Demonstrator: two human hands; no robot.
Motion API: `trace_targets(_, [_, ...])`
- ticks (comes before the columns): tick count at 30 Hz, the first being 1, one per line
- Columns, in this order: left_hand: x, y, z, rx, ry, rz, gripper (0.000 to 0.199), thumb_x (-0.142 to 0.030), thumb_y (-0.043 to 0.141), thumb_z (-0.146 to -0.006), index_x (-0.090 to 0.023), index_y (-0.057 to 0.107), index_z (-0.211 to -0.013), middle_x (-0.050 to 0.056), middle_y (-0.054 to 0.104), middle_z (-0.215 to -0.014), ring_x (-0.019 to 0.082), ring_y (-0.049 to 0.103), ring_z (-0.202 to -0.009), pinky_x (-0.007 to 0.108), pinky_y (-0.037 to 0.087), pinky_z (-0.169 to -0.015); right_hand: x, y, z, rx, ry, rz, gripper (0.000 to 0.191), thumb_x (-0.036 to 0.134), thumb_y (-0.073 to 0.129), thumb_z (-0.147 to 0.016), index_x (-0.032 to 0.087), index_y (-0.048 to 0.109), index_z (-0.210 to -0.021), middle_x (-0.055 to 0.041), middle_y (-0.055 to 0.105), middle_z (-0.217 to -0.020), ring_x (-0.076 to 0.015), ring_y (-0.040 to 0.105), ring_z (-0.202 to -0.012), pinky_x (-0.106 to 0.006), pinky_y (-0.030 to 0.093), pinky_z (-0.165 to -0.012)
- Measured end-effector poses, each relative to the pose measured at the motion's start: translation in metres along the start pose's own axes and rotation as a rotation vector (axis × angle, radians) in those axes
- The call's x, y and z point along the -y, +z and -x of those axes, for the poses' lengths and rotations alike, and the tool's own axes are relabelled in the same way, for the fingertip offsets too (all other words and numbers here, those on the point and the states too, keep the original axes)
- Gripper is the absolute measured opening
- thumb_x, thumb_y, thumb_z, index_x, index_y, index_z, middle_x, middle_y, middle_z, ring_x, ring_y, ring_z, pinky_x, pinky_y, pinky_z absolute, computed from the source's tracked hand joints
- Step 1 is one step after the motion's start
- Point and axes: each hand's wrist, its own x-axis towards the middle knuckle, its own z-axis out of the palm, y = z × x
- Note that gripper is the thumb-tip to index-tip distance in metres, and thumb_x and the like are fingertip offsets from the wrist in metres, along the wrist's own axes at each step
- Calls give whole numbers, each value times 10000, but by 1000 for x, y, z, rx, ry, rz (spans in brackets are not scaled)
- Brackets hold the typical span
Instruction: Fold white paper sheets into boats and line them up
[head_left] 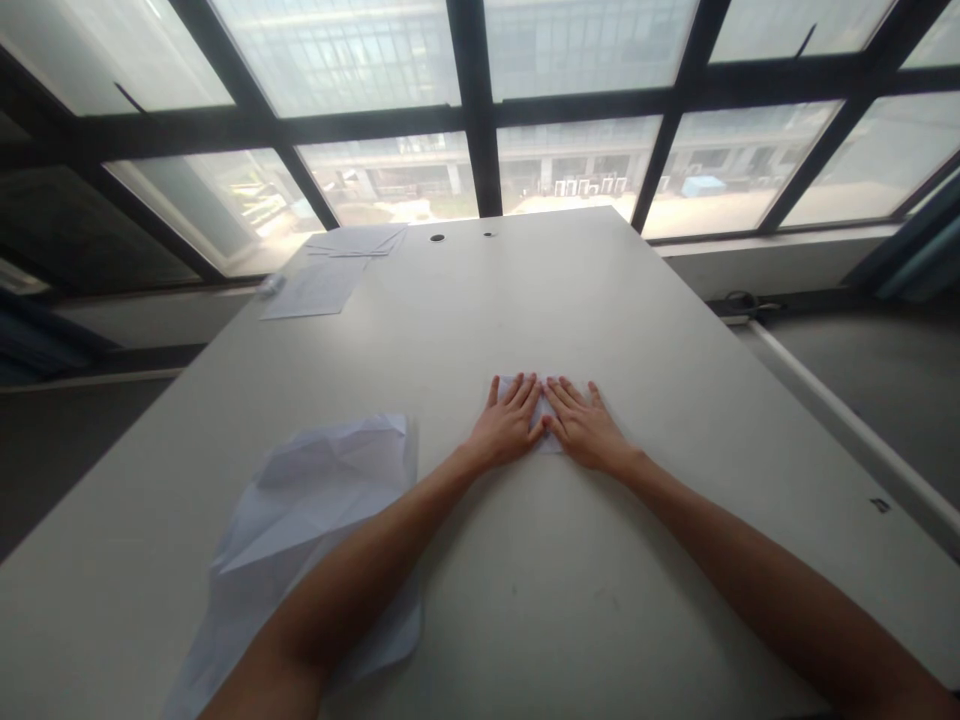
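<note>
White rectangular table [480, 320] as landmark. Small folded white paper packet [551, 443] lies flat near table centre, mostly covered by both hands, showing between and around them. Left hand [506, 425] flat, palm down, fingers spread, pressing packet's left side, no grip. Right hand [585, 428] likewise flat and open on packet's right side, almost meeting left hand at fingertips. Large creased white paper sheet [315, 500] on table's near left, partly under left forearm [360, 590]. Printed white papers [315, 288] near table's far left corner.
</note>
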Motion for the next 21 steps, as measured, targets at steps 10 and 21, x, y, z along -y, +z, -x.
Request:
trace_targets(10, [1,-6,-1,46,120,49,664,-479,293,-997,-118,217,-1549,123,208,-1618,223,113,-1512,405,101,-1223,-3,4,-6,-54,164,-7,534,302,245,-1009,136,357,-1505,-117,302,-1588,-249,219,-1488,-537,186,-1186])
trace_targets(21, [-4,-3,0,52,166,56,600,-397,254,-1014,-170,181,-1564,48,183,-1630,203,111,-1512,411,94,-1228,-4,7,-6,-40,158,4,553,324,256,-1008,103,340,-1508,-120,278,-1595,-248,201,-1492,-533,162,-1192])
